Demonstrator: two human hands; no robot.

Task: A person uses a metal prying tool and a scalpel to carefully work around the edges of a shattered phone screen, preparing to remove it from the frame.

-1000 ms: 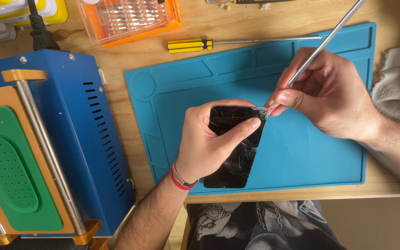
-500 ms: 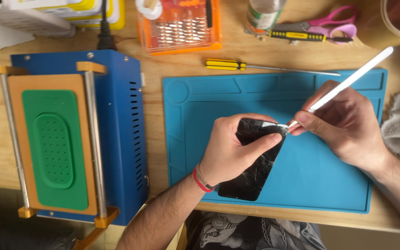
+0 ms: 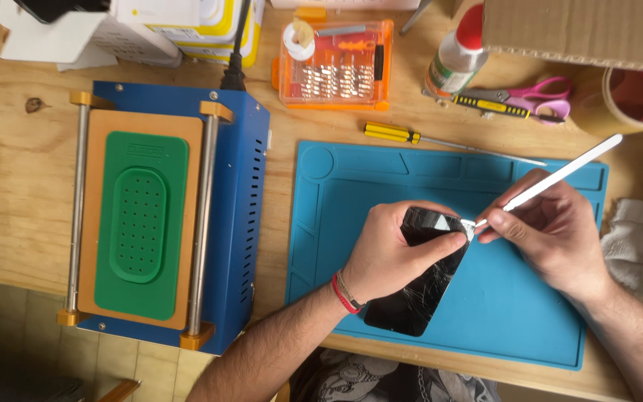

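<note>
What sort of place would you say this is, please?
Probably a home phone-repair bench: a cracked phone on a blue repair mat, a blue screen-separator machine, and an orange screwdriver-bit set.

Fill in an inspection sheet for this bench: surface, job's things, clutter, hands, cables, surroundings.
Surface: wooden table with a blue work mat on it.
Job's things: black phone with cracked glass; thin white-handled tool, its tip at the phone's top corner.
Clutter: blue machine with green pad, orange bit case, yellow screwdriver, glue bottle, pink scissors, tape roll, white cloth, cardboard box.
Hands: left hand grips the phone; right hand holds the tool.
Cables: black power cord plugged into the machine.
Surroundings: tiled floor at lower left.
</note>
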